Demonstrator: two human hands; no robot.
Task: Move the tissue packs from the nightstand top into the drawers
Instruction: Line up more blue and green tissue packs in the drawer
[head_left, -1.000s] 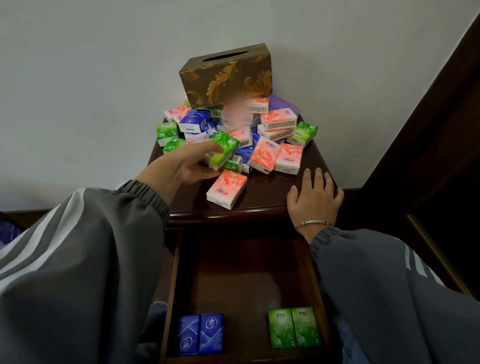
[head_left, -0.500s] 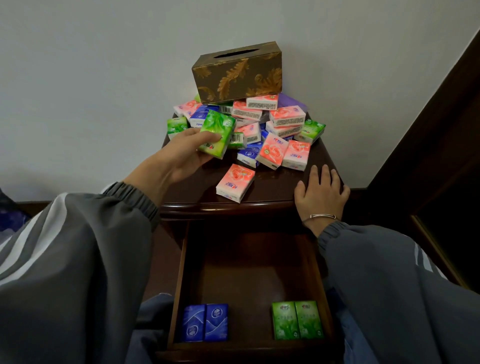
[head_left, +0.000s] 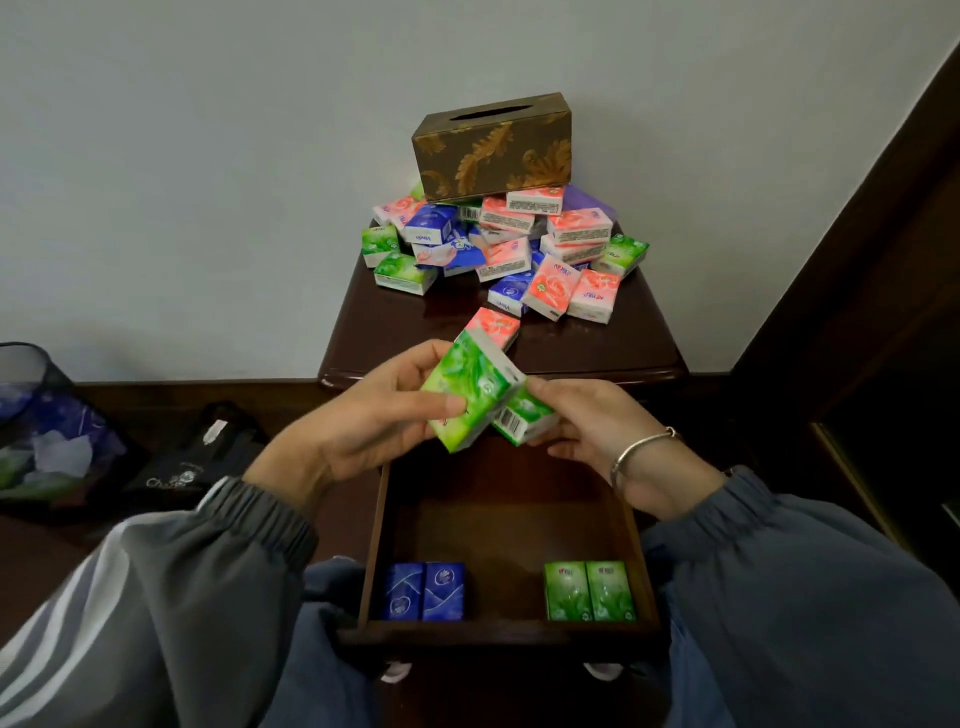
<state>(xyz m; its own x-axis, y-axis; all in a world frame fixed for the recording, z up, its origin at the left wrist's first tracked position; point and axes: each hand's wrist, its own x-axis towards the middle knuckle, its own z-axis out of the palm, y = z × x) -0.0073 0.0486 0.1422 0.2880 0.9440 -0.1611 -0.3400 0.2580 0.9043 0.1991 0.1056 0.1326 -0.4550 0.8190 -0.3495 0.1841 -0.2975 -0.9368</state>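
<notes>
The person holds two green tissue packs above the back half of the open drawer (head_left: 509, 519). The left hand (head_left: 374, 431) pinches the first green pack (head_left: 467, 395) between thumb and curled fingers. The right hand (head_left: 587, 436) grips the second green pack (head_left: 524, 415) with fingers curled round it, and the two packs touch.

In the drawer's front right corner a green pair (head_left: 589, 591) lies side by side, and in its front left corner lies a blue pair (head_left: 425, 591). By that sorting, the step in hand is probably to add these two to the green side.

To do it well, the person should square the two packs together over the drawer. They should then be lowered flat rather than dropped and butted just behind the green pair, leaving the drawer's middle for other colours.

Most of the work is not yet done. Beyond the drawer, on the nightstand top (head_left: 415, 338), a heap of packs (head_left: 509, 249) lies before a tissue box (head_left: 493, 145). One loose pink pack (head_left: 491, 330) lies nearest the drawer.
</notes>
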